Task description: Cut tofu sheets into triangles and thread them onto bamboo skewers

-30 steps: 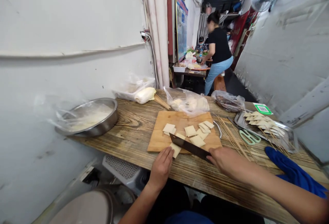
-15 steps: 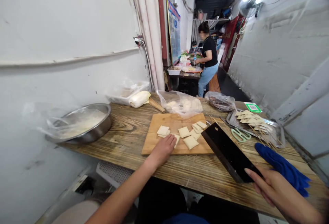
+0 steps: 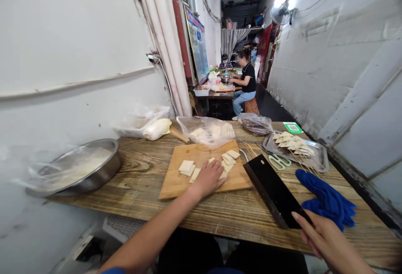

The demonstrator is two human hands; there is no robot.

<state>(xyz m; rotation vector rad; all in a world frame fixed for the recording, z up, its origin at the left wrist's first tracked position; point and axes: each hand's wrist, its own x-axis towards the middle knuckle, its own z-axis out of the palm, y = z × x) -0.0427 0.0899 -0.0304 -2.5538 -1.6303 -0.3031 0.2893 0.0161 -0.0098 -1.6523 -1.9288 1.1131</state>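
My right hand point(image 3: 323, 234) is closed around the handle end of a black cleaver point(image 3: 273, 190), its broad blade over the table just right of the wooden cutting board point(image 3: 176, 184). Palm down, my left hand point(image 3: 209, 177) lies over the middle of the board with its fingers stretched out on several pale, flat square pieces point(image 3: 230, 156) that look like tofu sheets. It partly hides them. At the board's left, a small stack of these squares point(image 3: 187, 167) lies apart from the hand.
Behind the board is a plastic bag of pale slices point(image 3: 207, 131). To the right are green-handled scissors point(image 3: 279, 162), a metal tray point(image 3: 323, 156) with skewered pieces, and blue gloves point(image 3: 326, 198). A steel basin point(image 3: 109, 161) stands left. Two people sit at a far table.
My left hand has moved right across the board, from the left stack onto the middle pieces. The cleaver stays in my right hand. The far person in black has gone from standing to sitting.
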